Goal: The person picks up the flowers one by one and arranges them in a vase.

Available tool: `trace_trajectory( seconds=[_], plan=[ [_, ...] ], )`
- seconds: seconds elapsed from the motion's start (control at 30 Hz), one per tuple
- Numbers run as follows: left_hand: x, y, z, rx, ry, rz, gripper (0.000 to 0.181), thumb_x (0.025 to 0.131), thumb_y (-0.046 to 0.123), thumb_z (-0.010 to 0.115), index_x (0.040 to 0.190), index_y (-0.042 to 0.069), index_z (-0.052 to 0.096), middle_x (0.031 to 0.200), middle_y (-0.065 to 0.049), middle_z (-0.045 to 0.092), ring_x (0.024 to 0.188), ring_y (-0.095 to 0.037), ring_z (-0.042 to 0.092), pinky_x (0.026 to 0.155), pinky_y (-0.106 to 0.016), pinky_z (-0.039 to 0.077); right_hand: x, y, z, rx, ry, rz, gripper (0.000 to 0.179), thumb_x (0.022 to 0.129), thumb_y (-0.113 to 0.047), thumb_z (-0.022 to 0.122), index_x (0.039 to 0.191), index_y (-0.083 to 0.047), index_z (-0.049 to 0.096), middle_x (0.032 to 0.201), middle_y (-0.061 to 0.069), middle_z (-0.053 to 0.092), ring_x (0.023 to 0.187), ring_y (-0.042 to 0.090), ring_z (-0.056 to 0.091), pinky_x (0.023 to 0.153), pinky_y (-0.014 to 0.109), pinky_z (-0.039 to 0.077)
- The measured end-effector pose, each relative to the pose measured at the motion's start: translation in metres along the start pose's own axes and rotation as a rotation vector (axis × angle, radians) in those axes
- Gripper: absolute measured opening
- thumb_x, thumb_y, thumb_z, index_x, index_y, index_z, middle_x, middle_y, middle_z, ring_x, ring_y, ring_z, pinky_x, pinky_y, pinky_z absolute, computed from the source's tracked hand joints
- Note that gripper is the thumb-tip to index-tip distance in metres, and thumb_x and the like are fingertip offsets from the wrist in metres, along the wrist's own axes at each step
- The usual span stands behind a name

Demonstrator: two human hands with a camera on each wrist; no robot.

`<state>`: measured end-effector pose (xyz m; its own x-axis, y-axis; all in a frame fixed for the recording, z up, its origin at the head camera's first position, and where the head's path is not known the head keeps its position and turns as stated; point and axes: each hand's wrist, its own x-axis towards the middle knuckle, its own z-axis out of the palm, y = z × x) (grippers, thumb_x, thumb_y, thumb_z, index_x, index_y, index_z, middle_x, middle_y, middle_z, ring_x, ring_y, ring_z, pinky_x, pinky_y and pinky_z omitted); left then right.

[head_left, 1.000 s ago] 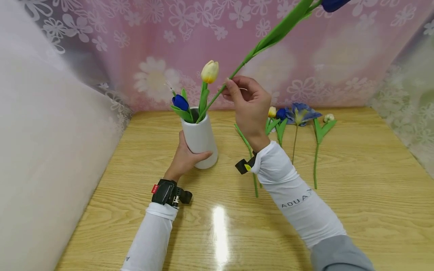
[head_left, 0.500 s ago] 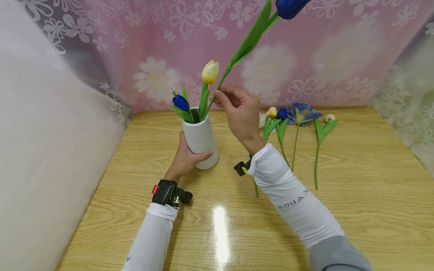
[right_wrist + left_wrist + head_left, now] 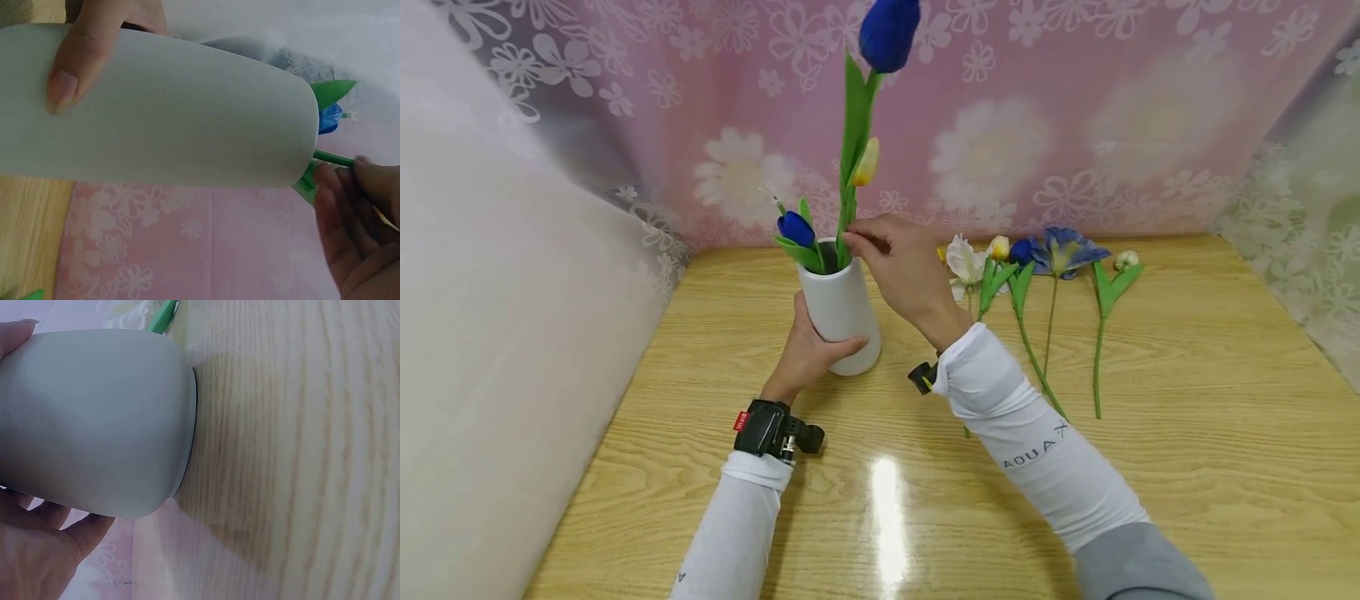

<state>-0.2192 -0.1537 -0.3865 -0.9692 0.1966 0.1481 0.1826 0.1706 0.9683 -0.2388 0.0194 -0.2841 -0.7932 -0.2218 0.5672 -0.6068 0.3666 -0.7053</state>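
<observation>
My left hand grips the lower part of a white vase, which stands upright on the table. In the right wrist view its thumb lies across the vase wall. Just above the rim, my right hand pinches the green stem of a tall blue tulip; the stem's lower end is inside the vase and hidden. A short blue tulip stands at the vase's left side. Partly behind the tall tulip's leaves is a cream-yellow tulip, also in the vase.
On the wooden table, right of the vase, lie several flowers: a white one, a cream-yellow tulip, a wide blue bloom and a small white bud. A pink floral curtain hangs behind.
My right hand has moved left and down to the vase's mouth. The tall blue tulip has swung from a rightward slant to nearly upright, its stem deeper in. My left hand stays put.
</observation>
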Motion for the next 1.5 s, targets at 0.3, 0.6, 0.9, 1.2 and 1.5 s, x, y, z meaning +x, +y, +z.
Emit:
trace_trajectory(
  seconds=[0.3,0.6,0.9,1.2,1.5],
  plan=[
    [0.000,0.000,0.000,0.000,-0.002,-0.003,0.094,0.077,0.007,0.080,0.142,0.011,0.013,0.135,-0.014,0.040,0.120,-0.030,0.044,0.099,-0.048,0.035,-0.004,0.003,0.003,-0.117,-0.113,0.165,0.019,0.089,-0.030,0.068,0.090,-0.012,0.074,0.080,-0.005,0.068,0.063,0.009,0.059,0.060,0.024,0.050],
    [0.000,0.002,0.001,0.009,0.005,0.024,0.093,0.076,0.005,0.080,0.142,0.008,0.014,0.135,-0.015,0.038,0.120,-0.031,0.043,0.099,-0.049,0.034,-0.026,0.025,-0.005,-0.036,-0.126,0.205,0.016,0.089,-0.027,0.069,0.089,-0.011,0.073,0.076,0.000,0.068,0.062,0.010,0.060,0.059,0.030,0.049],
    [-0.001,0.002,0.000,0.022,0.008,0.021,0.093,0.076,0.005,0.080,0.142,0.008,0.014,0.132,-0.017,0.039,0.118,-0.032,0.043,0.098,-0.050,0.035,-0.050,0.067,-0.016,-0.075,-0.156,0.337,0.019,0.092,-0.029,0.065,0.092,-0.011,0.071,0.076,0.002,0.067,0.071,0.021,0.065,0.064,0.032,0.051],
    [-0.001,0.001,0.000,0.017,-0.001,0.014,0.092,0.076,0.005,0.080,0.141,0.008,0.014,0.133,-0.016,0.038,0.119,-0.032,0.042,0.098,-0.051,0.035,-0.066,0.095,-0.026,-0.089,-0.105,0.449,0.020,0.092,-0.027,0.065,0.094,-0.008,0.071,0.078,0.003,0.067,0.075,0.027,0.066,0.064,0.033,0.053],
    [-0.002,0.001,0.001,0.006,-0.008,0.012,0.092,0.076,0.004,0.079,0.141,0.009,0.014,0.133,-0.017,0.038,0.119,-0.033,0.042,0.098,-0.051,0.034,-0.076,0.113,-0.038,-0.211,-0.244,0.600,0.024,0.096,-0.023,0.061,0.106,-0.004,0.070,0.094,0.015,0.069,0.081,0.027,0.066,0.064,0.034,0.051]
  ],
)
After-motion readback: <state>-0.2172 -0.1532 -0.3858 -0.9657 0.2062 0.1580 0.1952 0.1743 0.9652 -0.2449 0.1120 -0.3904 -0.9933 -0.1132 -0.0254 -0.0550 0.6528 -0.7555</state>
